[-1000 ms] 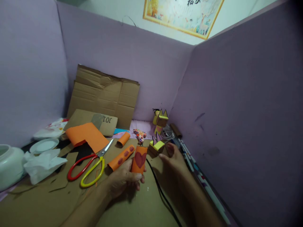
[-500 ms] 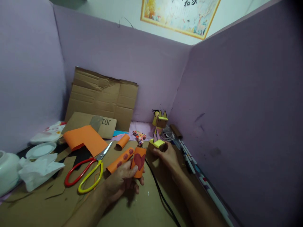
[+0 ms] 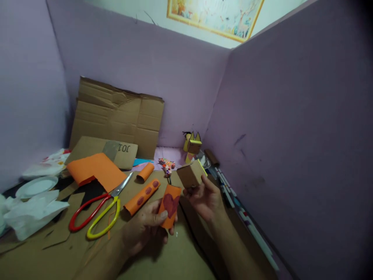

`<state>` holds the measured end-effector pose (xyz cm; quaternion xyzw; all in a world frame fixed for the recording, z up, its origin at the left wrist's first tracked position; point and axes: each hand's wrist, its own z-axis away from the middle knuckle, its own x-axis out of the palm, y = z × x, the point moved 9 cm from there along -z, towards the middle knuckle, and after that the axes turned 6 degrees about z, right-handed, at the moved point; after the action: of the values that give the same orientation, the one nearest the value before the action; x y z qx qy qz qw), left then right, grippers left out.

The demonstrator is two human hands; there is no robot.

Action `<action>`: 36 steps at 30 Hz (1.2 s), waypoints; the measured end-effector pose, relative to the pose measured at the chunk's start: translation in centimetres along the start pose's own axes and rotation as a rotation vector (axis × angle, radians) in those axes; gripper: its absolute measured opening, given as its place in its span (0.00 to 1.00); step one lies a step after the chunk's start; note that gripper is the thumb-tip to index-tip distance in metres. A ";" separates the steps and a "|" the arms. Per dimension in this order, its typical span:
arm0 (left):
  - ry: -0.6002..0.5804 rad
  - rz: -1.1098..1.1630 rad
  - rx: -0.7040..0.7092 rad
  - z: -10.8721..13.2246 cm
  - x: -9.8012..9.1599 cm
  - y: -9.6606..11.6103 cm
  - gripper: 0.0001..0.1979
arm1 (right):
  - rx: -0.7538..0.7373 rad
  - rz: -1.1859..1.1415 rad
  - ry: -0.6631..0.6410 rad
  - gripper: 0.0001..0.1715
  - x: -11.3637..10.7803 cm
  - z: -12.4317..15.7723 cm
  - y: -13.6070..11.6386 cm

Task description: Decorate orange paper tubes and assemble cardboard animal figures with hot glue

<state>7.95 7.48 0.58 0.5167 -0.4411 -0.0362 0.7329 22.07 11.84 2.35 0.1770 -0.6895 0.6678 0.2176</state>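
My left hand (image 3: 148,221) is closed on an orange paper tube (image 3: 169,206) with a dark red heart drawn on its front, the thumb lying over its lower part. In my right hand (image 3: 208,196) is a small brown cardboard box (image 3: 190,174) with a yellow edge on its right side, tilted and gripped between thumb and fingers. The two pieces are close together but apart. Left of them lies a longer orange roll (image 3: 142,197) with dark red spots. A shorter plain orange roll (image 3: 145,172) rests behind it.
Scissors (image 3: 107,206) with red and yellow handles lie open at left, beside orange paper (image 3: 96,171) and crumpled white tissue (image 3: 33,214). Cardboard sheets (image 3: 119,120) lean at the back. A cardboard animal figure (image 3: 194,146) stands in the corner; markers (image 3: 250,225) line the right wall.
My right hand has lifted the small box and turned it, so its brown side now faces me and its yellow top points right. The heart tube has tilted slightly.
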 end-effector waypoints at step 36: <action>0.320 0.070 0.360 1.3 -2.0 4.8 0.17 | 0.034 -0.038 -0.161 0.18 3.9 2.2 2.5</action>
<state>3.94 9.77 3.28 0.6226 -0.3366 0.1509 0.6901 17.32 9.95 2.26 0.2469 -0.6898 0.6587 0.1712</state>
